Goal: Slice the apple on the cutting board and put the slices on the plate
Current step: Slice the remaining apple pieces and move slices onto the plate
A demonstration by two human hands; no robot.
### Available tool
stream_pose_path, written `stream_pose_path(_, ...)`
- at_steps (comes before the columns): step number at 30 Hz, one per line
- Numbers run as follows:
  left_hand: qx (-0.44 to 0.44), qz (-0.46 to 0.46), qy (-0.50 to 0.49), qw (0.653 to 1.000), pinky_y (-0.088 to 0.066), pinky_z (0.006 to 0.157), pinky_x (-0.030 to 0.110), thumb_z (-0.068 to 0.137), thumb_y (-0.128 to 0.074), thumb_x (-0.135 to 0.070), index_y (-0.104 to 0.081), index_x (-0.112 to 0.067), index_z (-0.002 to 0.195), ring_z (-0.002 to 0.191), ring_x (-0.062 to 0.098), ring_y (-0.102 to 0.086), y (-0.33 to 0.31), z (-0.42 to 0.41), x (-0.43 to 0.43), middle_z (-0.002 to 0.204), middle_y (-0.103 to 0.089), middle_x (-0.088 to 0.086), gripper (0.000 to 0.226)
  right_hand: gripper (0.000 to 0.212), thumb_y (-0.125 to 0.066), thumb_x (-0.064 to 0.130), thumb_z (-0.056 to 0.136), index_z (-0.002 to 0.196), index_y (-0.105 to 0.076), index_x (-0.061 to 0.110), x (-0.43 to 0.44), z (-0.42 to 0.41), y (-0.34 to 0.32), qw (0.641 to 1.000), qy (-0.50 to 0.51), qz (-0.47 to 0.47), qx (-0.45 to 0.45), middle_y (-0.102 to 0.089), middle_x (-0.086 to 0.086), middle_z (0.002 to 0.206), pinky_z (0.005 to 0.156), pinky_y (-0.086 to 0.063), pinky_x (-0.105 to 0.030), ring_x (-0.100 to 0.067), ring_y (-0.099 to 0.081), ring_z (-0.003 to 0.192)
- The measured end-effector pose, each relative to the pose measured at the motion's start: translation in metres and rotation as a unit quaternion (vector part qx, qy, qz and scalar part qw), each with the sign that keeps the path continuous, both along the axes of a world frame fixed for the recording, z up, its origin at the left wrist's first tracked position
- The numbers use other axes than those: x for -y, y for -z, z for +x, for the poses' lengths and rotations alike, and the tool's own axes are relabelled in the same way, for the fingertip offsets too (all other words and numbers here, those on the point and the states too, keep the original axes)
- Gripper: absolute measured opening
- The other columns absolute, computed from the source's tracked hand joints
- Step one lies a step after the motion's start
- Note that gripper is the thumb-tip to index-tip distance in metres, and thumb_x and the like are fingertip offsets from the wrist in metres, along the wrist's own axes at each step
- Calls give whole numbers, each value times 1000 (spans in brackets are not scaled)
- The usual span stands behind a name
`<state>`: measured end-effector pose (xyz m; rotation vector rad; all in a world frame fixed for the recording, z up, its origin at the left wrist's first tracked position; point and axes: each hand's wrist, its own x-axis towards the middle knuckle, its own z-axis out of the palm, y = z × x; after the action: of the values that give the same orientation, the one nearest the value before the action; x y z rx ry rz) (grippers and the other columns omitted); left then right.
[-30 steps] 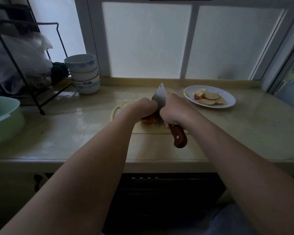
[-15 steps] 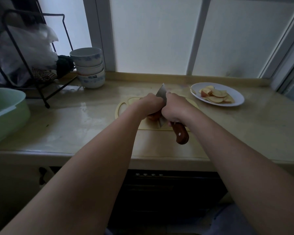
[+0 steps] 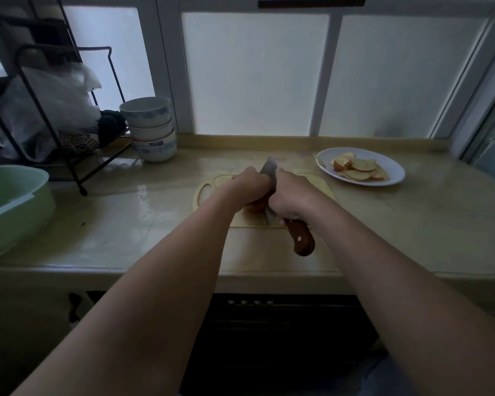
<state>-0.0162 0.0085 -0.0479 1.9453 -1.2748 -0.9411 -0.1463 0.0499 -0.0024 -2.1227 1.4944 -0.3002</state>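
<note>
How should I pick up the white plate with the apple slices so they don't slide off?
Probably by its rim on the right side, where the plate is bare; the apple slices lie piled toward the left. Slip fingers under the shallow edge, thumb on top, and keep it level. Coming from the right also stays away from the knife held by the right hand.

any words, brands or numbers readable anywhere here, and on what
No text can be read in this view.
Stacked bowls: blue marks, seemingly a pattern, no letters.
Knife in the right hand: a pale rivet on the wooden handle, no brand visible.
Apple under the left hand: no sticker visible.
Plate: plain white rim.
Knobs below the counter: too dark and small to show markings.
</note>
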Motion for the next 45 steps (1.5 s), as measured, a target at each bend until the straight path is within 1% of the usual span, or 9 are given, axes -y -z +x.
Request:
stream_pose_path(2,3,-10,2,1000,-45,66,42,66,-55,-31,-56,-2,122,100,47,-68,1,1,3,123,-64,32,63,68,-47,-1,95,158,-26,11,-1,2,-2,1000,-3,-3,-9,-60,-14,95,59,-62,-38,-25,-68,60)
stream_pose_path(5,-1,-18,2,1000,-43,64,37,67,-54,-30,-57,-3,114,76,31,-58,-11,-4,-11,103,-67,25,55,64,-47,-3,95,156,-31,8,3,5,-4,1000,4,-2,-11,-61,-17,94,59,-61,-38,-27,-68,61)
stream_pose_path(9,4,8,6,1000,-43,57,32,73,-55,-24,-61,2,115,69,28,-59,-10,-1,-14,90,-68,18,50,40,-45,-3,88,126,-58,3,12,-6,0,999,24,9,39,-73,-15,74,68,-63,-41,-27,-71,66)
stream_pose_path(14,-9,20,9,1000,-42,56,29,96,-52,-14,-63,1,105,63,21,-55,-14,-1,-17,79,-62,12,21,57,-43,-4,89,145,-47,7,21,-19,1,994,43,17,95,-76,-17,77,80,-64,-51,-33,-77,79)
stream_pose_path(18,2,17,20,1000,-42,64,29,97,-49,-9,-59,-7,80,60,21,-50,-18,-5,-22,67,-54,8,20,72,-43,-1,94,161,-28,19,22,-26,-7,989,42,16,139,-73,-18,81,63,-64,-39,-27,-74,67)
stream_pose_path(23,8,12,12,1000,-41,68,31,96,-49,-7,-58,-8,79,65,22,-49,-17,-5,-23,67,-52,7,19,75,-39,-4,92,163,-25,20,18,-28,-14,987,31,8,155,-73,-19,78,55,-56,-33,-24,-70,58)
stream_pose_path(29,7,16,-9,1000,-43,71,32,97,-50,-11,-59,-6,94,76,25,-53,-15,-4,-18,82,-55,11,11,79,-40,-4,92,165,-20,20,12,-31,-20,988,26,3,150,-74,-18,76,55,-56,-33,-22,-68,55)
stream_pose_path(32,9,18,-9,1000,-44,69,33,94,-49,-9,-60,-6,90,76,27,-53,-15,-3,-17,79,-56,13,12,79,-39,-4,93,165,-20,21,9,-30,-21,988,27,6,151,-73,-18,77,54,-53,-31,-21,-66,53)
stream_pose_path(45,-4,9,-21,1000,-45,74,33,99,-49,-15,-59,-3,109,81,24,-55,-11,-3,-14,92,-58,13,18,73,-41,-4,94,163,-24,16,5,-29,-24,990,30,3,137,-73,-21,83,68,-64,-40,-27,-72,66)
